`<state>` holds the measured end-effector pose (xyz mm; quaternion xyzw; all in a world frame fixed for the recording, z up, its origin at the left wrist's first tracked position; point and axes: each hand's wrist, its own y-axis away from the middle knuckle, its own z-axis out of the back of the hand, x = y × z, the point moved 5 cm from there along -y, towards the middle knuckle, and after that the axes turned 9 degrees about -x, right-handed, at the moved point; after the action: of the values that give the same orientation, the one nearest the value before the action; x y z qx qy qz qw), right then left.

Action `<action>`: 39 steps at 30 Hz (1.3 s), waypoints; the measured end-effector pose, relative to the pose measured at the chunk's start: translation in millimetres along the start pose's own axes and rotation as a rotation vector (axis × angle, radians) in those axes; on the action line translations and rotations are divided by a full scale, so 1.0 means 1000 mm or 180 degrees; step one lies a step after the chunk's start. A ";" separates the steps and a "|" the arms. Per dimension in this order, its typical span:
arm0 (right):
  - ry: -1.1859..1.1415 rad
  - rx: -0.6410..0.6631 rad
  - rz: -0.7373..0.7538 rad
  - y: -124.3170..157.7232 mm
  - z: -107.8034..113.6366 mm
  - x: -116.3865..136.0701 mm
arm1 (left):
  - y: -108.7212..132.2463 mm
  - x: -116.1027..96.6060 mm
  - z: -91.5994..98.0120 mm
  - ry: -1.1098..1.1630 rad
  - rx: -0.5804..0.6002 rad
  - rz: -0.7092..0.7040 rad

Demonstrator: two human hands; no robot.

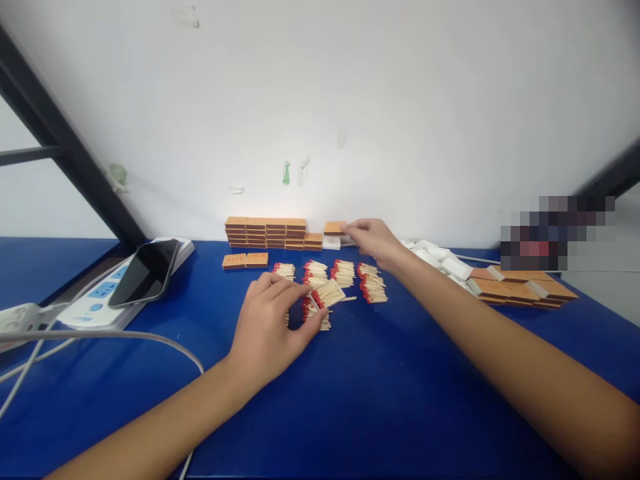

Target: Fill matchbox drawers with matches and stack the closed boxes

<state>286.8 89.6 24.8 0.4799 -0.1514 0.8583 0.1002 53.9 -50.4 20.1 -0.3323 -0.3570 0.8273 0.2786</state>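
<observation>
Two bare forearms (500,340) span a blue table (320,413) from its near side, the left hand (267,317) pinching a match-filled tray (329,293) between thumb and fingers, above a pile of matches (324,324). Toward the far edge, the right hand (376,241) pinches an orange matchbox (334,228) by its right end, just beside stacked matchboxes (265,233).

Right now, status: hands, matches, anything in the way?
Left hand: pinching match-filled tray above match piles. Right hand: touching orange matchbox near wall. White cable passes beneath left forearm.
</observation>
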 end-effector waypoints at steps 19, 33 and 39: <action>-0.0845 0.1249 0.0218 0.098 0.039 -0.020 | -0.005 0.012 -0.003 -0.0094 -0.0011 0.0038; -0.1048 0.1666 0.0476 0.104 0.032 -0.025 | -0.008 0.009 -0.005 0.0361 0.0104 -0.0298; -0.1036 0.1879 0.0485 0.126 0.014 -0.022 | -0.008 0.009 -0.002 0.0592 0.0208 -0.0315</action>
<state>269.3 -33.7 -7.8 0.6061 0.0542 0.7824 -0.1329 51.8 -38.9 22.3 -0.3804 -0.3184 0.7893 0.3618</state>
